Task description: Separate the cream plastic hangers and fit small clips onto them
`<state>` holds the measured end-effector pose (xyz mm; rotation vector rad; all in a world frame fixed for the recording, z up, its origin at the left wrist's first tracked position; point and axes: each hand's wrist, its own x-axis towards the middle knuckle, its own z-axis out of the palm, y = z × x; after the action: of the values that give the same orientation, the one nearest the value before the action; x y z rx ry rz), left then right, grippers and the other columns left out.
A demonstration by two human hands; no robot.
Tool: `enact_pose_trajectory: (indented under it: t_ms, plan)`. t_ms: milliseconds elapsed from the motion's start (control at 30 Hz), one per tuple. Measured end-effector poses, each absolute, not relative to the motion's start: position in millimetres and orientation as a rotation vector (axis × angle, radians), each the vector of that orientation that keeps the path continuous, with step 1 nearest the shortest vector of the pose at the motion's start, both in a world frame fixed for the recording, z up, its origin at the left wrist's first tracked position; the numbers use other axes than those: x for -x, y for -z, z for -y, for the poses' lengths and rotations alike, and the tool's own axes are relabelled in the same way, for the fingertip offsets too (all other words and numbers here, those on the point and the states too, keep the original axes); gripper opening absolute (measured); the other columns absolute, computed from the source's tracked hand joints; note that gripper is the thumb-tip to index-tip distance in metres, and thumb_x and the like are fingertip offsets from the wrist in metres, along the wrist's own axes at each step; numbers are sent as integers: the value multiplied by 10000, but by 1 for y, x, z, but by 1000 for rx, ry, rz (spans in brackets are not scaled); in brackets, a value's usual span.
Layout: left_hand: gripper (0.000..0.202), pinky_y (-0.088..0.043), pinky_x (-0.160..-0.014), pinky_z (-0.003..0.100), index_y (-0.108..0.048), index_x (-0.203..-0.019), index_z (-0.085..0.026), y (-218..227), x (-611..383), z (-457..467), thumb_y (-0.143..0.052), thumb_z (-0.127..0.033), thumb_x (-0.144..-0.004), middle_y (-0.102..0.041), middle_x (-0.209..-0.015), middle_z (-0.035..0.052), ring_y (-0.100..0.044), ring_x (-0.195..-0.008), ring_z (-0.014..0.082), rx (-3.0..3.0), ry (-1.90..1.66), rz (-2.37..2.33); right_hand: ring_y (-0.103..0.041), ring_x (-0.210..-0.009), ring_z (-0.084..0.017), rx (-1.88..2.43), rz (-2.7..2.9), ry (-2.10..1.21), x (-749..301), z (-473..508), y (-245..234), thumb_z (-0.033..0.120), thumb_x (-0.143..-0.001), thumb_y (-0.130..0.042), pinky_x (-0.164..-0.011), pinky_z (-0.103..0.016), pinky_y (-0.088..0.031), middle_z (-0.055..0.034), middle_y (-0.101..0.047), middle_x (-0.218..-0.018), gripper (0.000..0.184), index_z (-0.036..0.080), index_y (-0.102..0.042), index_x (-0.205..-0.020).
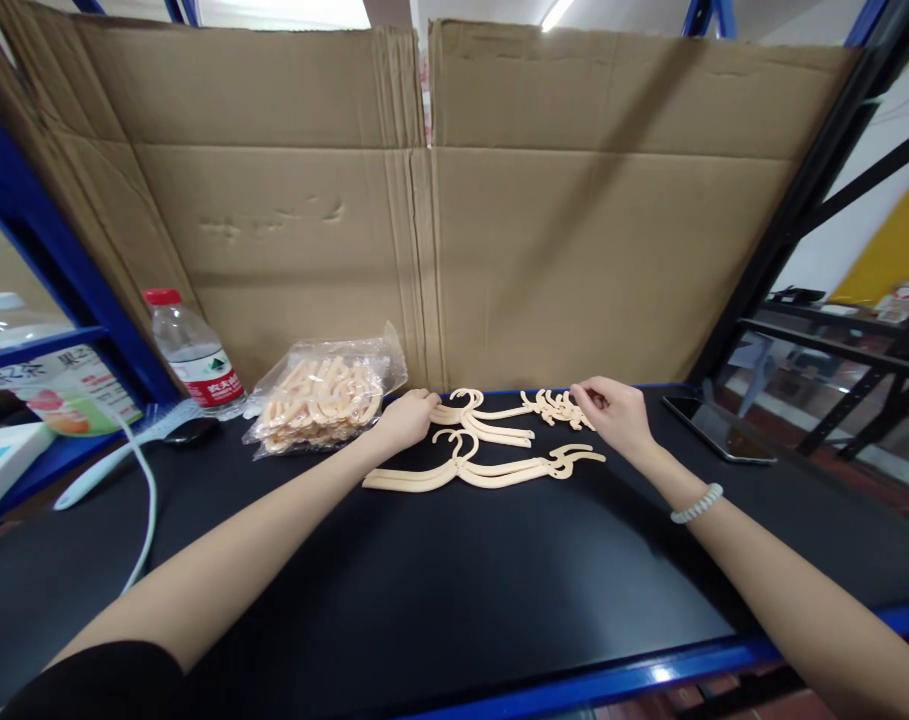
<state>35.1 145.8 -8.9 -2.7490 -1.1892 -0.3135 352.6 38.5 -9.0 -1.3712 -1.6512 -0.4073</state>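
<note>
Two groups of flat beige hanger-like pieces with curved hooks lie on the black tabletop point(454, 590). My left hand point(407, 420) is closed at the left end of the farther hanger point(491, 430), its fingertips partly hidden. Nearer to me lies the second beige hanger point(416, 482), with a small hooked piece point(574, 458) at its right end. My right hand point(615, 408) is curled in a pinch just right of a pile of small beige hooks point(555, 408). What its fingertips hold, if anything, is too small to make out.
A clear plastic bag point(326, 390) of beige pieces stands left of my left hand. Behind it are a red-capped bottle point(195, 350) and a cardboard wall point(611, 250). A phone point(716, 428) lies at right; a white cable point(152, 500) runs at left.
</note>
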Motion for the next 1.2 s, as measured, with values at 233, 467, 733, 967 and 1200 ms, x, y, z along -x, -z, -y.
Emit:
enact_pose_trajectory:
  t_ms: [233,467,733,967,1200]
  plan:
    - [206,-514,-840,420,-604,-1058,-136,-2,-42,-133,-571,-289,-923,-614,-1085,76,-606,-967,213,2721,173,1150,-509,-528,-154,1396,1599,386,-362,-42,12,402,-889,-457,-547,-263,-350,-19,-573,-575,358,187,-625,-655]
    - [224,-533,-798,396,-597,-1072,-132,-8,-48,-128,-571,-299,-925,-624,-1052,70,-624,-910,198,2713,241,1210,-568,-567,-180,1497,1535,350,-372,-45,14,422,-864,-442,-552,-265,-361,-46,-636,-612,367,191,-644,-662]
    - [172,-505,-711,331,-548,-995,-146,-27,-54,-107,-438,-276,-968,-647,-881,63,-640,-783,198,2629,647,1243,-612,-643,-199,1684,1514,263,-392,-49,17,373,-877,-460,-544,-263,-372,-49,-669,-666,331,196,-675,-697]
    - [129,-510,-757,320,-477,-1000,-197,-35,-37,-67,-409,-284,-934,-656,-948,81,-649,-905,222,2574,1018,1169,-621,-750,-165,1808,1718,120,-396,-57,27,352,-944,-552,-712,-317,-491,-29,-661,-827,232,148,-650,-892]
    - [221,-538,-789,348,-473,-1030,-197,-20,-4,-38,-409,-383,-930,-651,-1021,100,-665,-924,236,2538,1178,1138,-559,-1025,-238,1762,2044,114,-382,-53,29,330,-922,-599,-880,-429,-451,-63,-620,-1073,254,183,-611,-1129]
